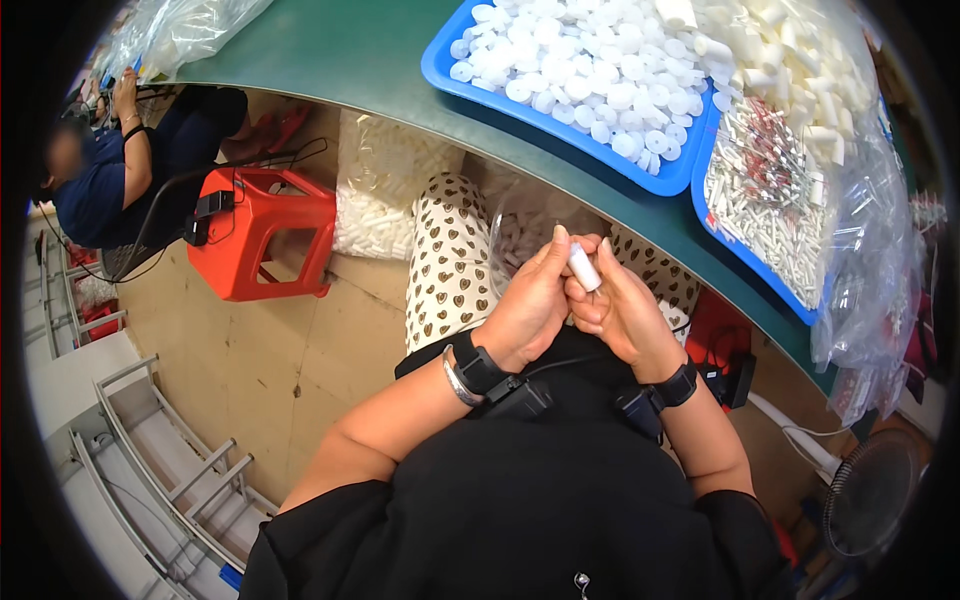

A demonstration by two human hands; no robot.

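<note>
Over my lap, just off the table's near edge, both hands meet around a small white plastic cylinder (584,268). My left hand (532,305) is closed, its thumb and fingers at the cylinder's upper end. My right hand (630,318) curls around the other side, thumb along it and fingers bent beneath. Part of the cylinder is hidden by the fingers. Beyond my hands, a blue tray (560,143) holds many round translucent white caps (600,75). A second blue tray (765,277) at the right holds thin white rods and pieces with red and metal parts.
White hollow cylinders (790,50) lie heaped at the far right of the green table (330,50), beside clear plastic bags (870,250). A red stool (262,235) and a bag of white parts (375,215) stand left. A co-worker (130,170) sits far left; a fan (870,490) stands lower right.
</note>
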